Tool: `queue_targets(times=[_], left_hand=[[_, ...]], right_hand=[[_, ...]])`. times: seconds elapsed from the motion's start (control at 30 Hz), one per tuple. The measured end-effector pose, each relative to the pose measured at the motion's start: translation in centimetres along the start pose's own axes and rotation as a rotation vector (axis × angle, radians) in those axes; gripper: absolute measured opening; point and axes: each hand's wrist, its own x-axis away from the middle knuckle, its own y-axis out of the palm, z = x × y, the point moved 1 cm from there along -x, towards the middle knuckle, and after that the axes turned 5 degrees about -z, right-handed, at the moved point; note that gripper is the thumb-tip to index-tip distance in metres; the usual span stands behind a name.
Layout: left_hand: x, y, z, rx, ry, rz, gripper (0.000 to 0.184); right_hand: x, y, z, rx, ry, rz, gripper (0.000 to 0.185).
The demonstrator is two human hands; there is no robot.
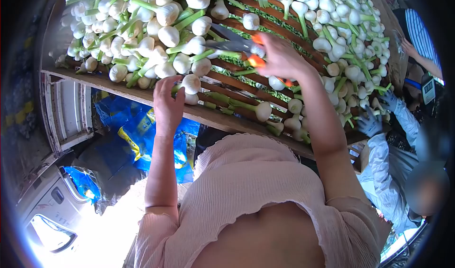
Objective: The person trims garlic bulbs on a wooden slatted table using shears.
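Many white garlic bulbs with green stems lie heaped on a slatted wooden table. My left hand is at the table's front edge, its fingers closed round a garlic bulb or its short stem. My right hand is wrapped round the orange handles of shears, whose blades point left toward the stems of the left heap. Where the blades end among the stems is hard to make out. A garlic bulb lies on the slats just below my right hand.
The wooden front rail runs between me and the heap. More garlic lies at the right, where a co-worker's gloved hands reach in. Another person's arm is further back. Blue plastic bags lie below at left.
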Motion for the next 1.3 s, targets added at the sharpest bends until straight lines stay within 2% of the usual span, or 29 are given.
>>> queue_targets(times=[0.07,0.17,0.2,0.23,0.3,0.33,0.37,0.43,0.47,0.5,0.53,0.6,0.67,0.73,0.77,0.8,0.83,0.87,0.9,0.93,0.97,1.07,1.1,1.17,1.2,1.27,1.3], left_hand=[[-0.2,-0.7,-1.5,-0.094,-0.020,0.010,0.024],[0.2,-0.7,-3.3,-0.049,-0.064,-0.017,0.024],[0.1,-0.6,-3.6,-0.017,-0.070,-0.027,0.024],[0.0,-0.6,-3.4,0.014,-0.074,-0.040,0.024],[0.0,-1.0,-2.5,-0.033,-0.037,-0.057,0.029],[0.0,-1.1,-2.1,-0.060,0.008,-0.067,0.030],[0.0,-0.9,-1.9,-0.085,0.057,-0.075,0.031],[0.1,1.1,-0.2,-0.097,0.311,-0.157,0.034],[0.2,3.3,1.0,-0.041,0.291,-0.345,0.032],[0.6,5.8,2.1,-0.017,0.441,-0.387,0.034],[0.7,9.1,3.1,-0.092,0.664,-0.429,0.035],[2.0,14.7,5.8,-0.182,0.809,-0.605,0.035],[3.2,18.6,7.0,-0.465,0.927,-0.772,0.038],[2.6,17.5,7.3,-0.359,0.848,-0.796,0.039],[2.1,16.7,7.5,-0.307,0.813,-0.808,0.040],[0.7,14.6,7.9,-0.177,0.641,-0.759,0.037],[-0.2,12.2,7.3,0.176,0.453,-0.573,0.039],[-1.6,10.9,6.3,0.370,0.128,-0.597,0.046],[-2.8,8.3,6.7,0.622,-0.167,-0.513,0.054],[-3.1,7.6,5.5,1.061,-0.321,-0.412,0.057],[-3.8,7.1,4.4,1.263,-0.433,-0.391,0.052],[-3.4,7.2,4.8,1.517,-0.599,-0.378,0.046],[-2.9,7.8,5.1,1.549,-0.656,-0.362,0.045],[-1.2,9.4,6.5,1.335,-0.577,-0.228,0.044],[-0.6,10.3,6.2,1.412,-0.620,-0.251,0.045],[-0.3,10.9,6.3,1.425,-0.749,-0.165,0.045],[-0.2,11.3,6.0,1.417,-0.801,-0.118,0.045]], right_hand=[[4.5,-1.2,-0.2,0.213,0.128,0.075,0.068],[6.6,0.0,-1.4,0.137,0.330,-0.154,0.070],[6.2,1.3,-2.0,0.180,0.312,-0.158,0.068],[5.3,2.5,-2.5,0.224,0.251,-0.109,0.065],[3.0,5.3,-2.6,0.130,0.196,0.138,0.060],[2.0,5.2,-2.9,0.058,0.272,0.085,0.056],[1.4,4.9,-2.8,-0.013,0.348,0.034,0.053],[1.5,4.6,-1.5,0.038,0.265,0.213,0.046],[2.2,4.2,-1.2,-0.022,0.257,0.278,0.044],[3.0,3.6,-0.8,-0.080,0.247,0.344,0.041],[3.9,2.8,-0.7,-0.173,0.333,0.329,0.047],[6.1,1.3,-0.8,-0.211,0.355,0.371,0.055],[8.4,0.4,-0.8,-0.223,0.394,0.380,0.062],[10.7,-0.3,-0.6,-0.210,0.447,0.357,0.069],[11.9,-0.5,-0.3,-0.215,0.407,0.357,0.070],[13.3,-0.4,0.0,-0.223,0.373,0.361,0.071],[14.6,-0.2,0.3,-0.232,0.343,0.372,0.071],[15.8,0.1,0.6,-0.325,0.380,0.307,0.075],[16.7,0.5,0.2,-0.318,0.434,0.212,0.076],[17.5,0.8,-0.2,-0.311,0.479,0.114,0.077],[17.8,1.1,-0.6,-0.303,0.515,0.015,0.078],[17.0,3.1,-2.2,-0.309,0.410,-0.034,0.077],[15.9,3.6,-2.8,-0.375,0.374,0.031,0.073],[13.4,4.4,-3.8,-0.501,0.303,0.153,0.063],[12.6,4.7,-3.4,-0.572,0.363,0.124,0.058],[10.1,5.5,-2.1,-0.707,0.473,0.055,0.048],[9.2,6.7,-0.4,-0.727,0.405,0.182,0.038]])
